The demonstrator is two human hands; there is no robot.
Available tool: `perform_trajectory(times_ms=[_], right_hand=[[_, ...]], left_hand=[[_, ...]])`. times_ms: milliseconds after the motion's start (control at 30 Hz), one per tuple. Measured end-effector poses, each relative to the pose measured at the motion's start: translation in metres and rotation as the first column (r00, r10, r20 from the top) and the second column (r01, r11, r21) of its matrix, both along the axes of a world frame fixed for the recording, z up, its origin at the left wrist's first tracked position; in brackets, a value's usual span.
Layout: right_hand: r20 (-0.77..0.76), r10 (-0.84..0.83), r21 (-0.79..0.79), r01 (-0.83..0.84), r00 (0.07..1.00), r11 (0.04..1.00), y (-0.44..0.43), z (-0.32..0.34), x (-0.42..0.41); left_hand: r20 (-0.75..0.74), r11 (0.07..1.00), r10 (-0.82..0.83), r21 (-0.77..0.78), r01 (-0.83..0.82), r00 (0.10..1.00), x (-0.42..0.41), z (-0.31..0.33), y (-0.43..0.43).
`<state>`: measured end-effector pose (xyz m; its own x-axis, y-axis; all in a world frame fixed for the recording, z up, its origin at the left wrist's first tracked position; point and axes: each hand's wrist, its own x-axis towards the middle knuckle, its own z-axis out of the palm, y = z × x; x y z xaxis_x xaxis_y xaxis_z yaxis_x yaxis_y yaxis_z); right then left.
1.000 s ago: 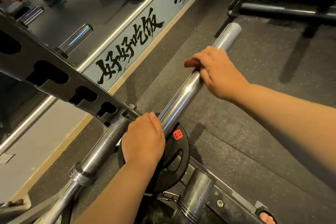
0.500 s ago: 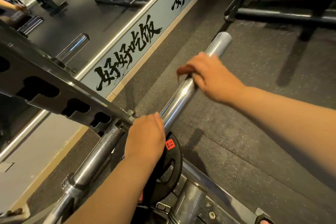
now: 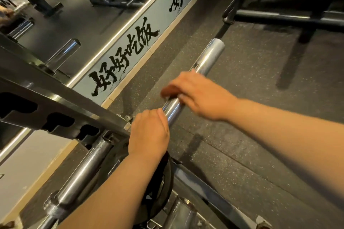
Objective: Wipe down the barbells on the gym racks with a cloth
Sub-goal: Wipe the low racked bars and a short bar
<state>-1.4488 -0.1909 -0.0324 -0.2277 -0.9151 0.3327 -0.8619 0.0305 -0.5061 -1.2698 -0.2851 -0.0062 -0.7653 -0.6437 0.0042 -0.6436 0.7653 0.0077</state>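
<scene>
Over gym floor (image 3: 251, 145), right hand (image 3: 202, 96) slid cloth (image 3: 168, 91) inward along barbell (image 3: 209, 55)

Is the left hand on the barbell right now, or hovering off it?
Touching. Head view: the left hand is curled over the barbell, with no gap showing.

Both forearms bare to frame edge; left hand (image 3: 149, 133), right hand (image 3: 202, 96) bare, right one blurred.

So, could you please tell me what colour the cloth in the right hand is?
Reddish-brown cloth, seen in the head view.
</scene>
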Motion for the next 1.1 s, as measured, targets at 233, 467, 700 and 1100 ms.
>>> perform_trajectory(times_ms=[233,467,700,1100], right_hand=[[0.174,-0.407,-0.058,0.422,0.897,0.905,-0.015,-0.003,-0.031],[-0.056,0.118,-0.058,-0.121,0.991,0.991,0.006,-0.021,0.019],[0.303,-0.443,-0.115,0.494,0.844,0.862,-0.007,-0.007,-0.039],[-0.074,-0.199,0.058,0.203,0.977,0.977,-0.015,0.016,-0.099]], left_hand=[[0.025,0.999,-0.022,-0.028,0.023,0.999,0.001,-0.001,0.003],[-0.081,0.999,0.035,0.021,-0.034,0.996,0.002,-0.005,0.002],[-0.095,0.996,0.069,0.064,-0.063,0.993,0.004,-0.013,-0.002],[-0.139,0.998,0.005,0.064,0.004,0.99,0.004,-0.01,0.0]])
